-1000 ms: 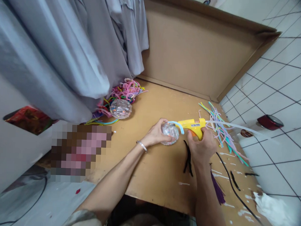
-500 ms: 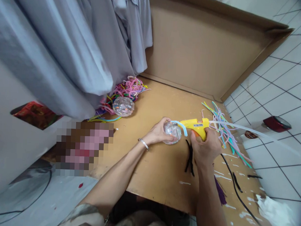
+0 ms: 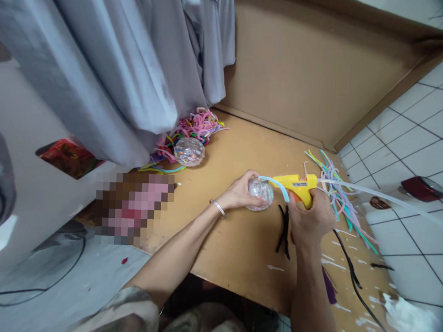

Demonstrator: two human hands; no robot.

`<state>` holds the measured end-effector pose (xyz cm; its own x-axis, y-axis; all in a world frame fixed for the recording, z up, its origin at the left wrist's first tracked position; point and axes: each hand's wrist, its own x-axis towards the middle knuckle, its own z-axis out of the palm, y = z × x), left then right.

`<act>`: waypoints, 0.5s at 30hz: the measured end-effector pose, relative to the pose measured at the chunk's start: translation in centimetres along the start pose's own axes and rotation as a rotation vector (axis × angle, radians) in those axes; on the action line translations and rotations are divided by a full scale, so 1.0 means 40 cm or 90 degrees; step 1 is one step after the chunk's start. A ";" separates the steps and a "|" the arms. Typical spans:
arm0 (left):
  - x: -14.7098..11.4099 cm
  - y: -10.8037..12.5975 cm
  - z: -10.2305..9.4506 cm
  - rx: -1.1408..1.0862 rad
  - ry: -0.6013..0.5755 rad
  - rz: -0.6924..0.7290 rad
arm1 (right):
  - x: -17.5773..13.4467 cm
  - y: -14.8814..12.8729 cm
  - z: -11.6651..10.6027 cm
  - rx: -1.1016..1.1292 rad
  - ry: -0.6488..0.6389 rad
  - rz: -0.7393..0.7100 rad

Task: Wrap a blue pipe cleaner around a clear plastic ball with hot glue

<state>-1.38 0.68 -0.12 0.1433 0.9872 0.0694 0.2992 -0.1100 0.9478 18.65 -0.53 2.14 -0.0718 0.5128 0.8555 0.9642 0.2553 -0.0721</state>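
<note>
My left hand (image 3: 242, 192) is wrapped around a clear faceted ball (image 3: 263, 195) just above the table. A light blue pipe cleaner (image 3: 279, 183) lies across the top of that ball, its free end curving down to the right. In my right hand (image 3: 314, 215) is a yellow glue gun (image 3: 299, 185), gripped by its handle, with a long translucent glue stick (image 3: 369, 190) sticking out of its back. The nozzle points left at the ball's top, partly hidden behind the pipe cleaner; I cannot tell whether it touches.
Another clear ball (image 3: 189, 152) sits by a heap of coloured pipe cleaners (image 3: 201, 124) under a grey curtain (image 3: 137, 71). More pipe cleaners (image 3: 337, 189) lie at right. Black pieces (image 3: 284, 231), a black cord (image 3: 348, 267) and white tissue (image 3: 412, 318) are on the brown table (image 3: 236, 253).
The whole view has shifted slightly, so things appear further right. Both hands keep their holds on the ball and the glue gun, nearly unchanged relative to each other.
</note>
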 end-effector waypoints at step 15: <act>-0.001 0.007 0.002 0.024 0.022 0.001 | 0.002 -0.004 -0.007 0.016 -0.013 0.023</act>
<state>-1.21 0.59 0.11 0.1111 0.9904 0.0821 0.3344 -0.1150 0.9354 18.57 -0.77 2.36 -0.0428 0.5384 0.8416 0.9594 0.2571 -0.1156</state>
